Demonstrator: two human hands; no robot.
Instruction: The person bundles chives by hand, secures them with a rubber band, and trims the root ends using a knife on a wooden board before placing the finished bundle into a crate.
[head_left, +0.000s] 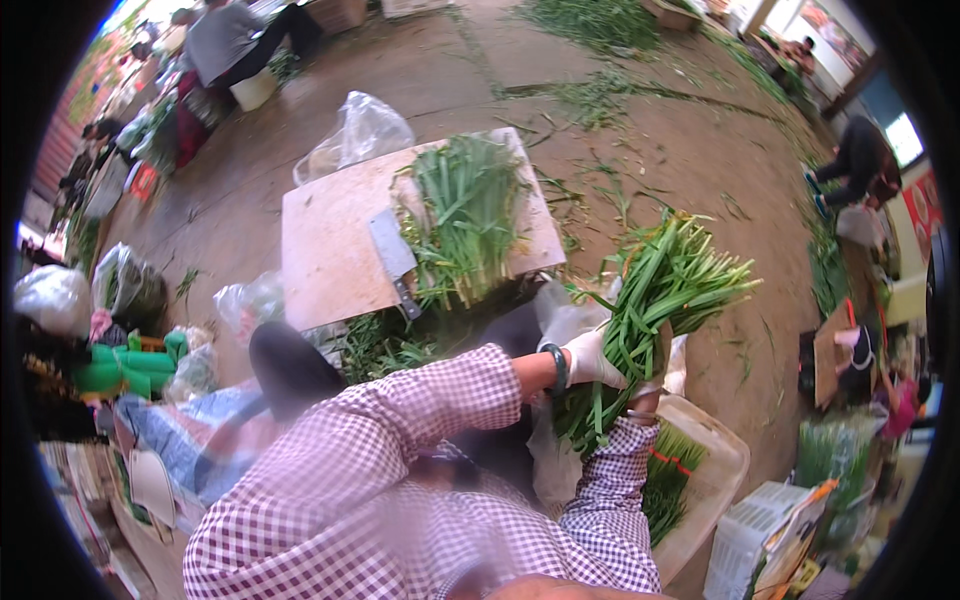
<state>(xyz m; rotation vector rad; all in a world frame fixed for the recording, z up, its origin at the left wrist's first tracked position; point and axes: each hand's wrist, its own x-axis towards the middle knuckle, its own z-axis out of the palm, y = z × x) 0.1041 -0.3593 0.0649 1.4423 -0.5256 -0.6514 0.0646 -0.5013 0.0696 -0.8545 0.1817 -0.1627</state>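
Observation:
My left hand [595,356], in a white glove with a dark bangle at the wrist, is closed on a large bunch of long green leafy stalks [675,280], pale ends pointing up to the right. My right hand [650,385] grips the same bunch from the far side, partly hidden by leaves. Ahead, a pale board [330,230] holds a loose pile of similar greens [460,200] with a cleaver [395,260] lying beside it. Below my right arm is a plastic tub [725,450] with more greens tied in red.
Plastic bags [355,130] lie behind the board and at left. Scattered leaves [600,100] litter the concrete floor. Other people sit or bend at back left [225,50] and right [860,160]. A white crate [750,530] stands at lower right, near a green roll [130,370] at far left.

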